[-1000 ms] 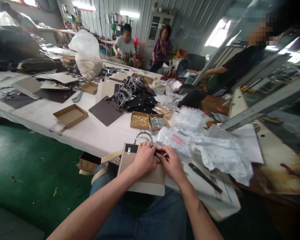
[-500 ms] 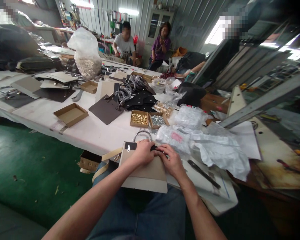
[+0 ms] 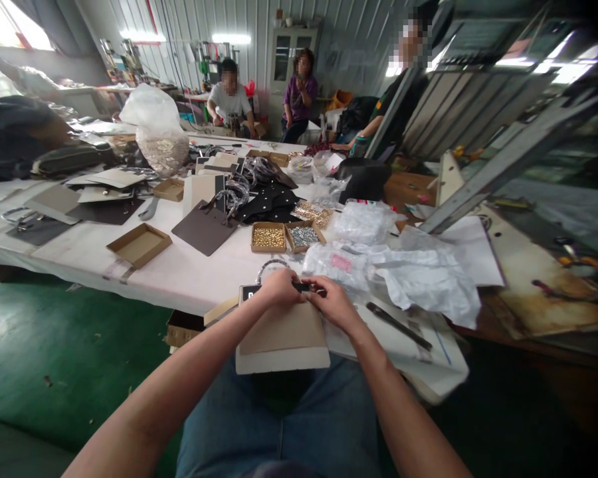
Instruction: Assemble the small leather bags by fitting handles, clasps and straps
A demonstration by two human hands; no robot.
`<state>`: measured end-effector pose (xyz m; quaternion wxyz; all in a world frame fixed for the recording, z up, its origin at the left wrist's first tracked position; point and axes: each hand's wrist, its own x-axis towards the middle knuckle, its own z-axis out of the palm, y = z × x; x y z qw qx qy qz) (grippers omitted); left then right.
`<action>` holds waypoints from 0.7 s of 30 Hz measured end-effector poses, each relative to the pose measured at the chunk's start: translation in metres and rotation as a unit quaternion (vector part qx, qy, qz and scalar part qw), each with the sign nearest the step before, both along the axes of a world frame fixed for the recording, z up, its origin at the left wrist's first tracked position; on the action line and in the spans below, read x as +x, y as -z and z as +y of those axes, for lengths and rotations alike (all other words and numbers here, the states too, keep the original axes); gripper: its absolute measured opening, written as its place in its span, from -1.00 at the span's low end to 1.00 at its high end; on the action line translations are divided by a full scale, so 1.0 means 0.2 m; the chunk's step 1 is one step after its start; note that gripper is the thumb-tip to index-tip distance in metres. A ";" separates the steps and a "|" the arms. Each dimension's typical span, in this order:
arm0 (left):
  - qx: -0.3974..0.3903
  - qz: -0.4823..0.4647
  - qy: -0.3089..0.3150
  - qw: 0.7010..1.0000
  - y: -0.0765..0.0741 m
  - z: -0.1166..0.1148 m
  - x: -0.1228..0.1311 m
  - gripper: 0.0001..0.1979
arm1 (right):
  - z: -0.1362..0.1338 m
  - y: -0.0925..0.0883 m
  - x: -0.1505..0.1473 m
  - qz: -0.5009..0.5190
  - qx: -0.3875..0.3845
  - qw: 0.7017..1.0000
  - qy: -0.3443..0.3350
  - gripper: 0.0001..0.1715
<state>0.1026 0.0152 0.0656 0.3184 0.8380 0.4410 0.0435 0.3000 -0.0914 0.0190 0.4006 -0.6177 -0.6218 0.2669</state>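
Lying over the table's near edge above my lap is a beige bag panel with a dark strip along its far edge and a pale border at the near side. A ring-shaped handle, which looks plastic-wrapped, shows just beyond it. My left hand is closed on the panel's far edge. Beside it, my right hand pinches the same dark edge, fingertips close to the left thumb. Any small part between the fingertips is hidden. Just past the hands are a cardboard box of gold-coloured fittings and another of silver-coloured fittings.
A dark bag panel with a handle and a shallow cardboard box lie left. Plastic-wrapped packs and a dark strip lie right. A slanted metal post rises there. Several people are around the far side.
The view has shifted, so the table scene sits a little further left and a standing person shows more at right. Both hands stay at the panel's far edge, with small finger movements.
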 end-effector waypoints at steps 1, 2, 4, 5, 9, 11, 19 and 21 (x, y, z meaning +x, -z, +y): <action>-0.007 0.002 -0.007 1.000 0.00 0.00 0.00 -0.44 | 0.00 0.00 0.00 0.000 0.003 1.000 -0.004 -0.56; -0.016 0.000 -0.014 1.000 0.01 -0.01 0.01 -0.45 | -0.01 -0.01 -0.01 0.001 0.008 1.000 -0.008 -0.57; -0.030 -0.006 -0.036 0.999 0.02 -0.04 0.01 -0.49 | -0.03 -0.02 0.00 0.004 0.025 1.000 -0.007 -0.60; -0.032 -0.009 -0.051 0.998 0.02 -0.05 0.01 -0.51 | -0.05 -0.03 0.02 0.002 0.039 0.999 0.002 -0.61; -0.032 -0.024 -0.093 0.995 0.02 -0.10 0.01 -0.56 | -0.25 -0.04 0.24 -0.105 0.098 0.981 0.130 -0.60; -0.043 -0.027 -0.100 0.994 0.02 -0.11 0.02 -0.57 | -0.38 0.01 0.43 -0.209 0.081 0.950 0.217 -0.57; -0.094 -0.015 -0.108 0.990 -0.01 -0.04 0.02 -0.62 | -0.63 0.18 0.88 -0.326 -0.049 0.929 0.170 -0.49; -0.087 -0.013 -0.107 0.990 -0.01 -0.04 0.01 -0.62 | -0.62 0.17 0.88 -0.331 -0.050 0.928 0.165 -0.50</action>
